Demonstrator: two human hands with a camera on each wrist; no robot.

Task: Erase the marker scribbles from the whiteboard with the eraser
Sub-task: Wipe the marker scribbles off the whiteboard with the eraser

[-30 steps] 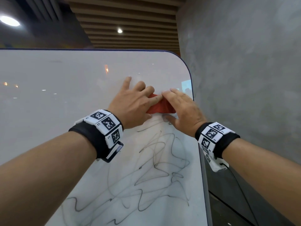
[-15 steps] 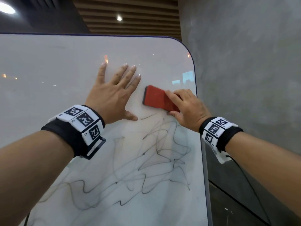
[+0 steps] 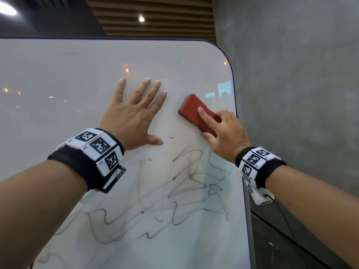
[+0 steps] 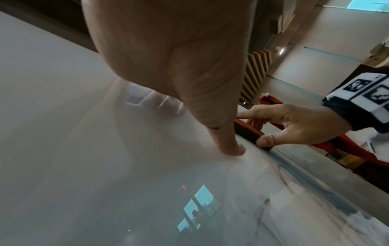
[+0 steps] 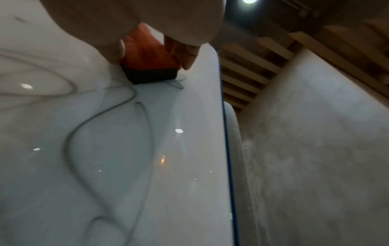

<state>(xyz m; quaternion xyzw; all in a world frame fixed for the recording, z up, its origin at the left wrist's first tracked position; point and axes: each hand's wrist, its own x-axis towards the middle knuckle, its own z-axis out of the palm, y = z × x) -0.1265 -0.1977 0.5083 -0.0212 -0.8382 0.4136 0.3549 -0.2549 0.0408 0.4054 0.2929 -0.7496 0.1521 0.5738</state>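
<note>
Pressing my right hand (image 3: 223, 131) on the red block eraser with its dark felt base (image 3: 194, 112), fingers curled around it, I hold it flat near the upper right corner of the glossy white whiteboard with its blue rim (image 3: 58, 78). My left hand (image 3: 134, 115) braces with fingers spread flat. The thin black marker scribbles (image 3: 194, 191) lie just below, so I'd judge long, firm, overlapping downward strokes best. A grey concrete wall (image 3: 291, 94) stands just beside the board, under a wooden slat ceiling (image 3: 155, 10).
</note>
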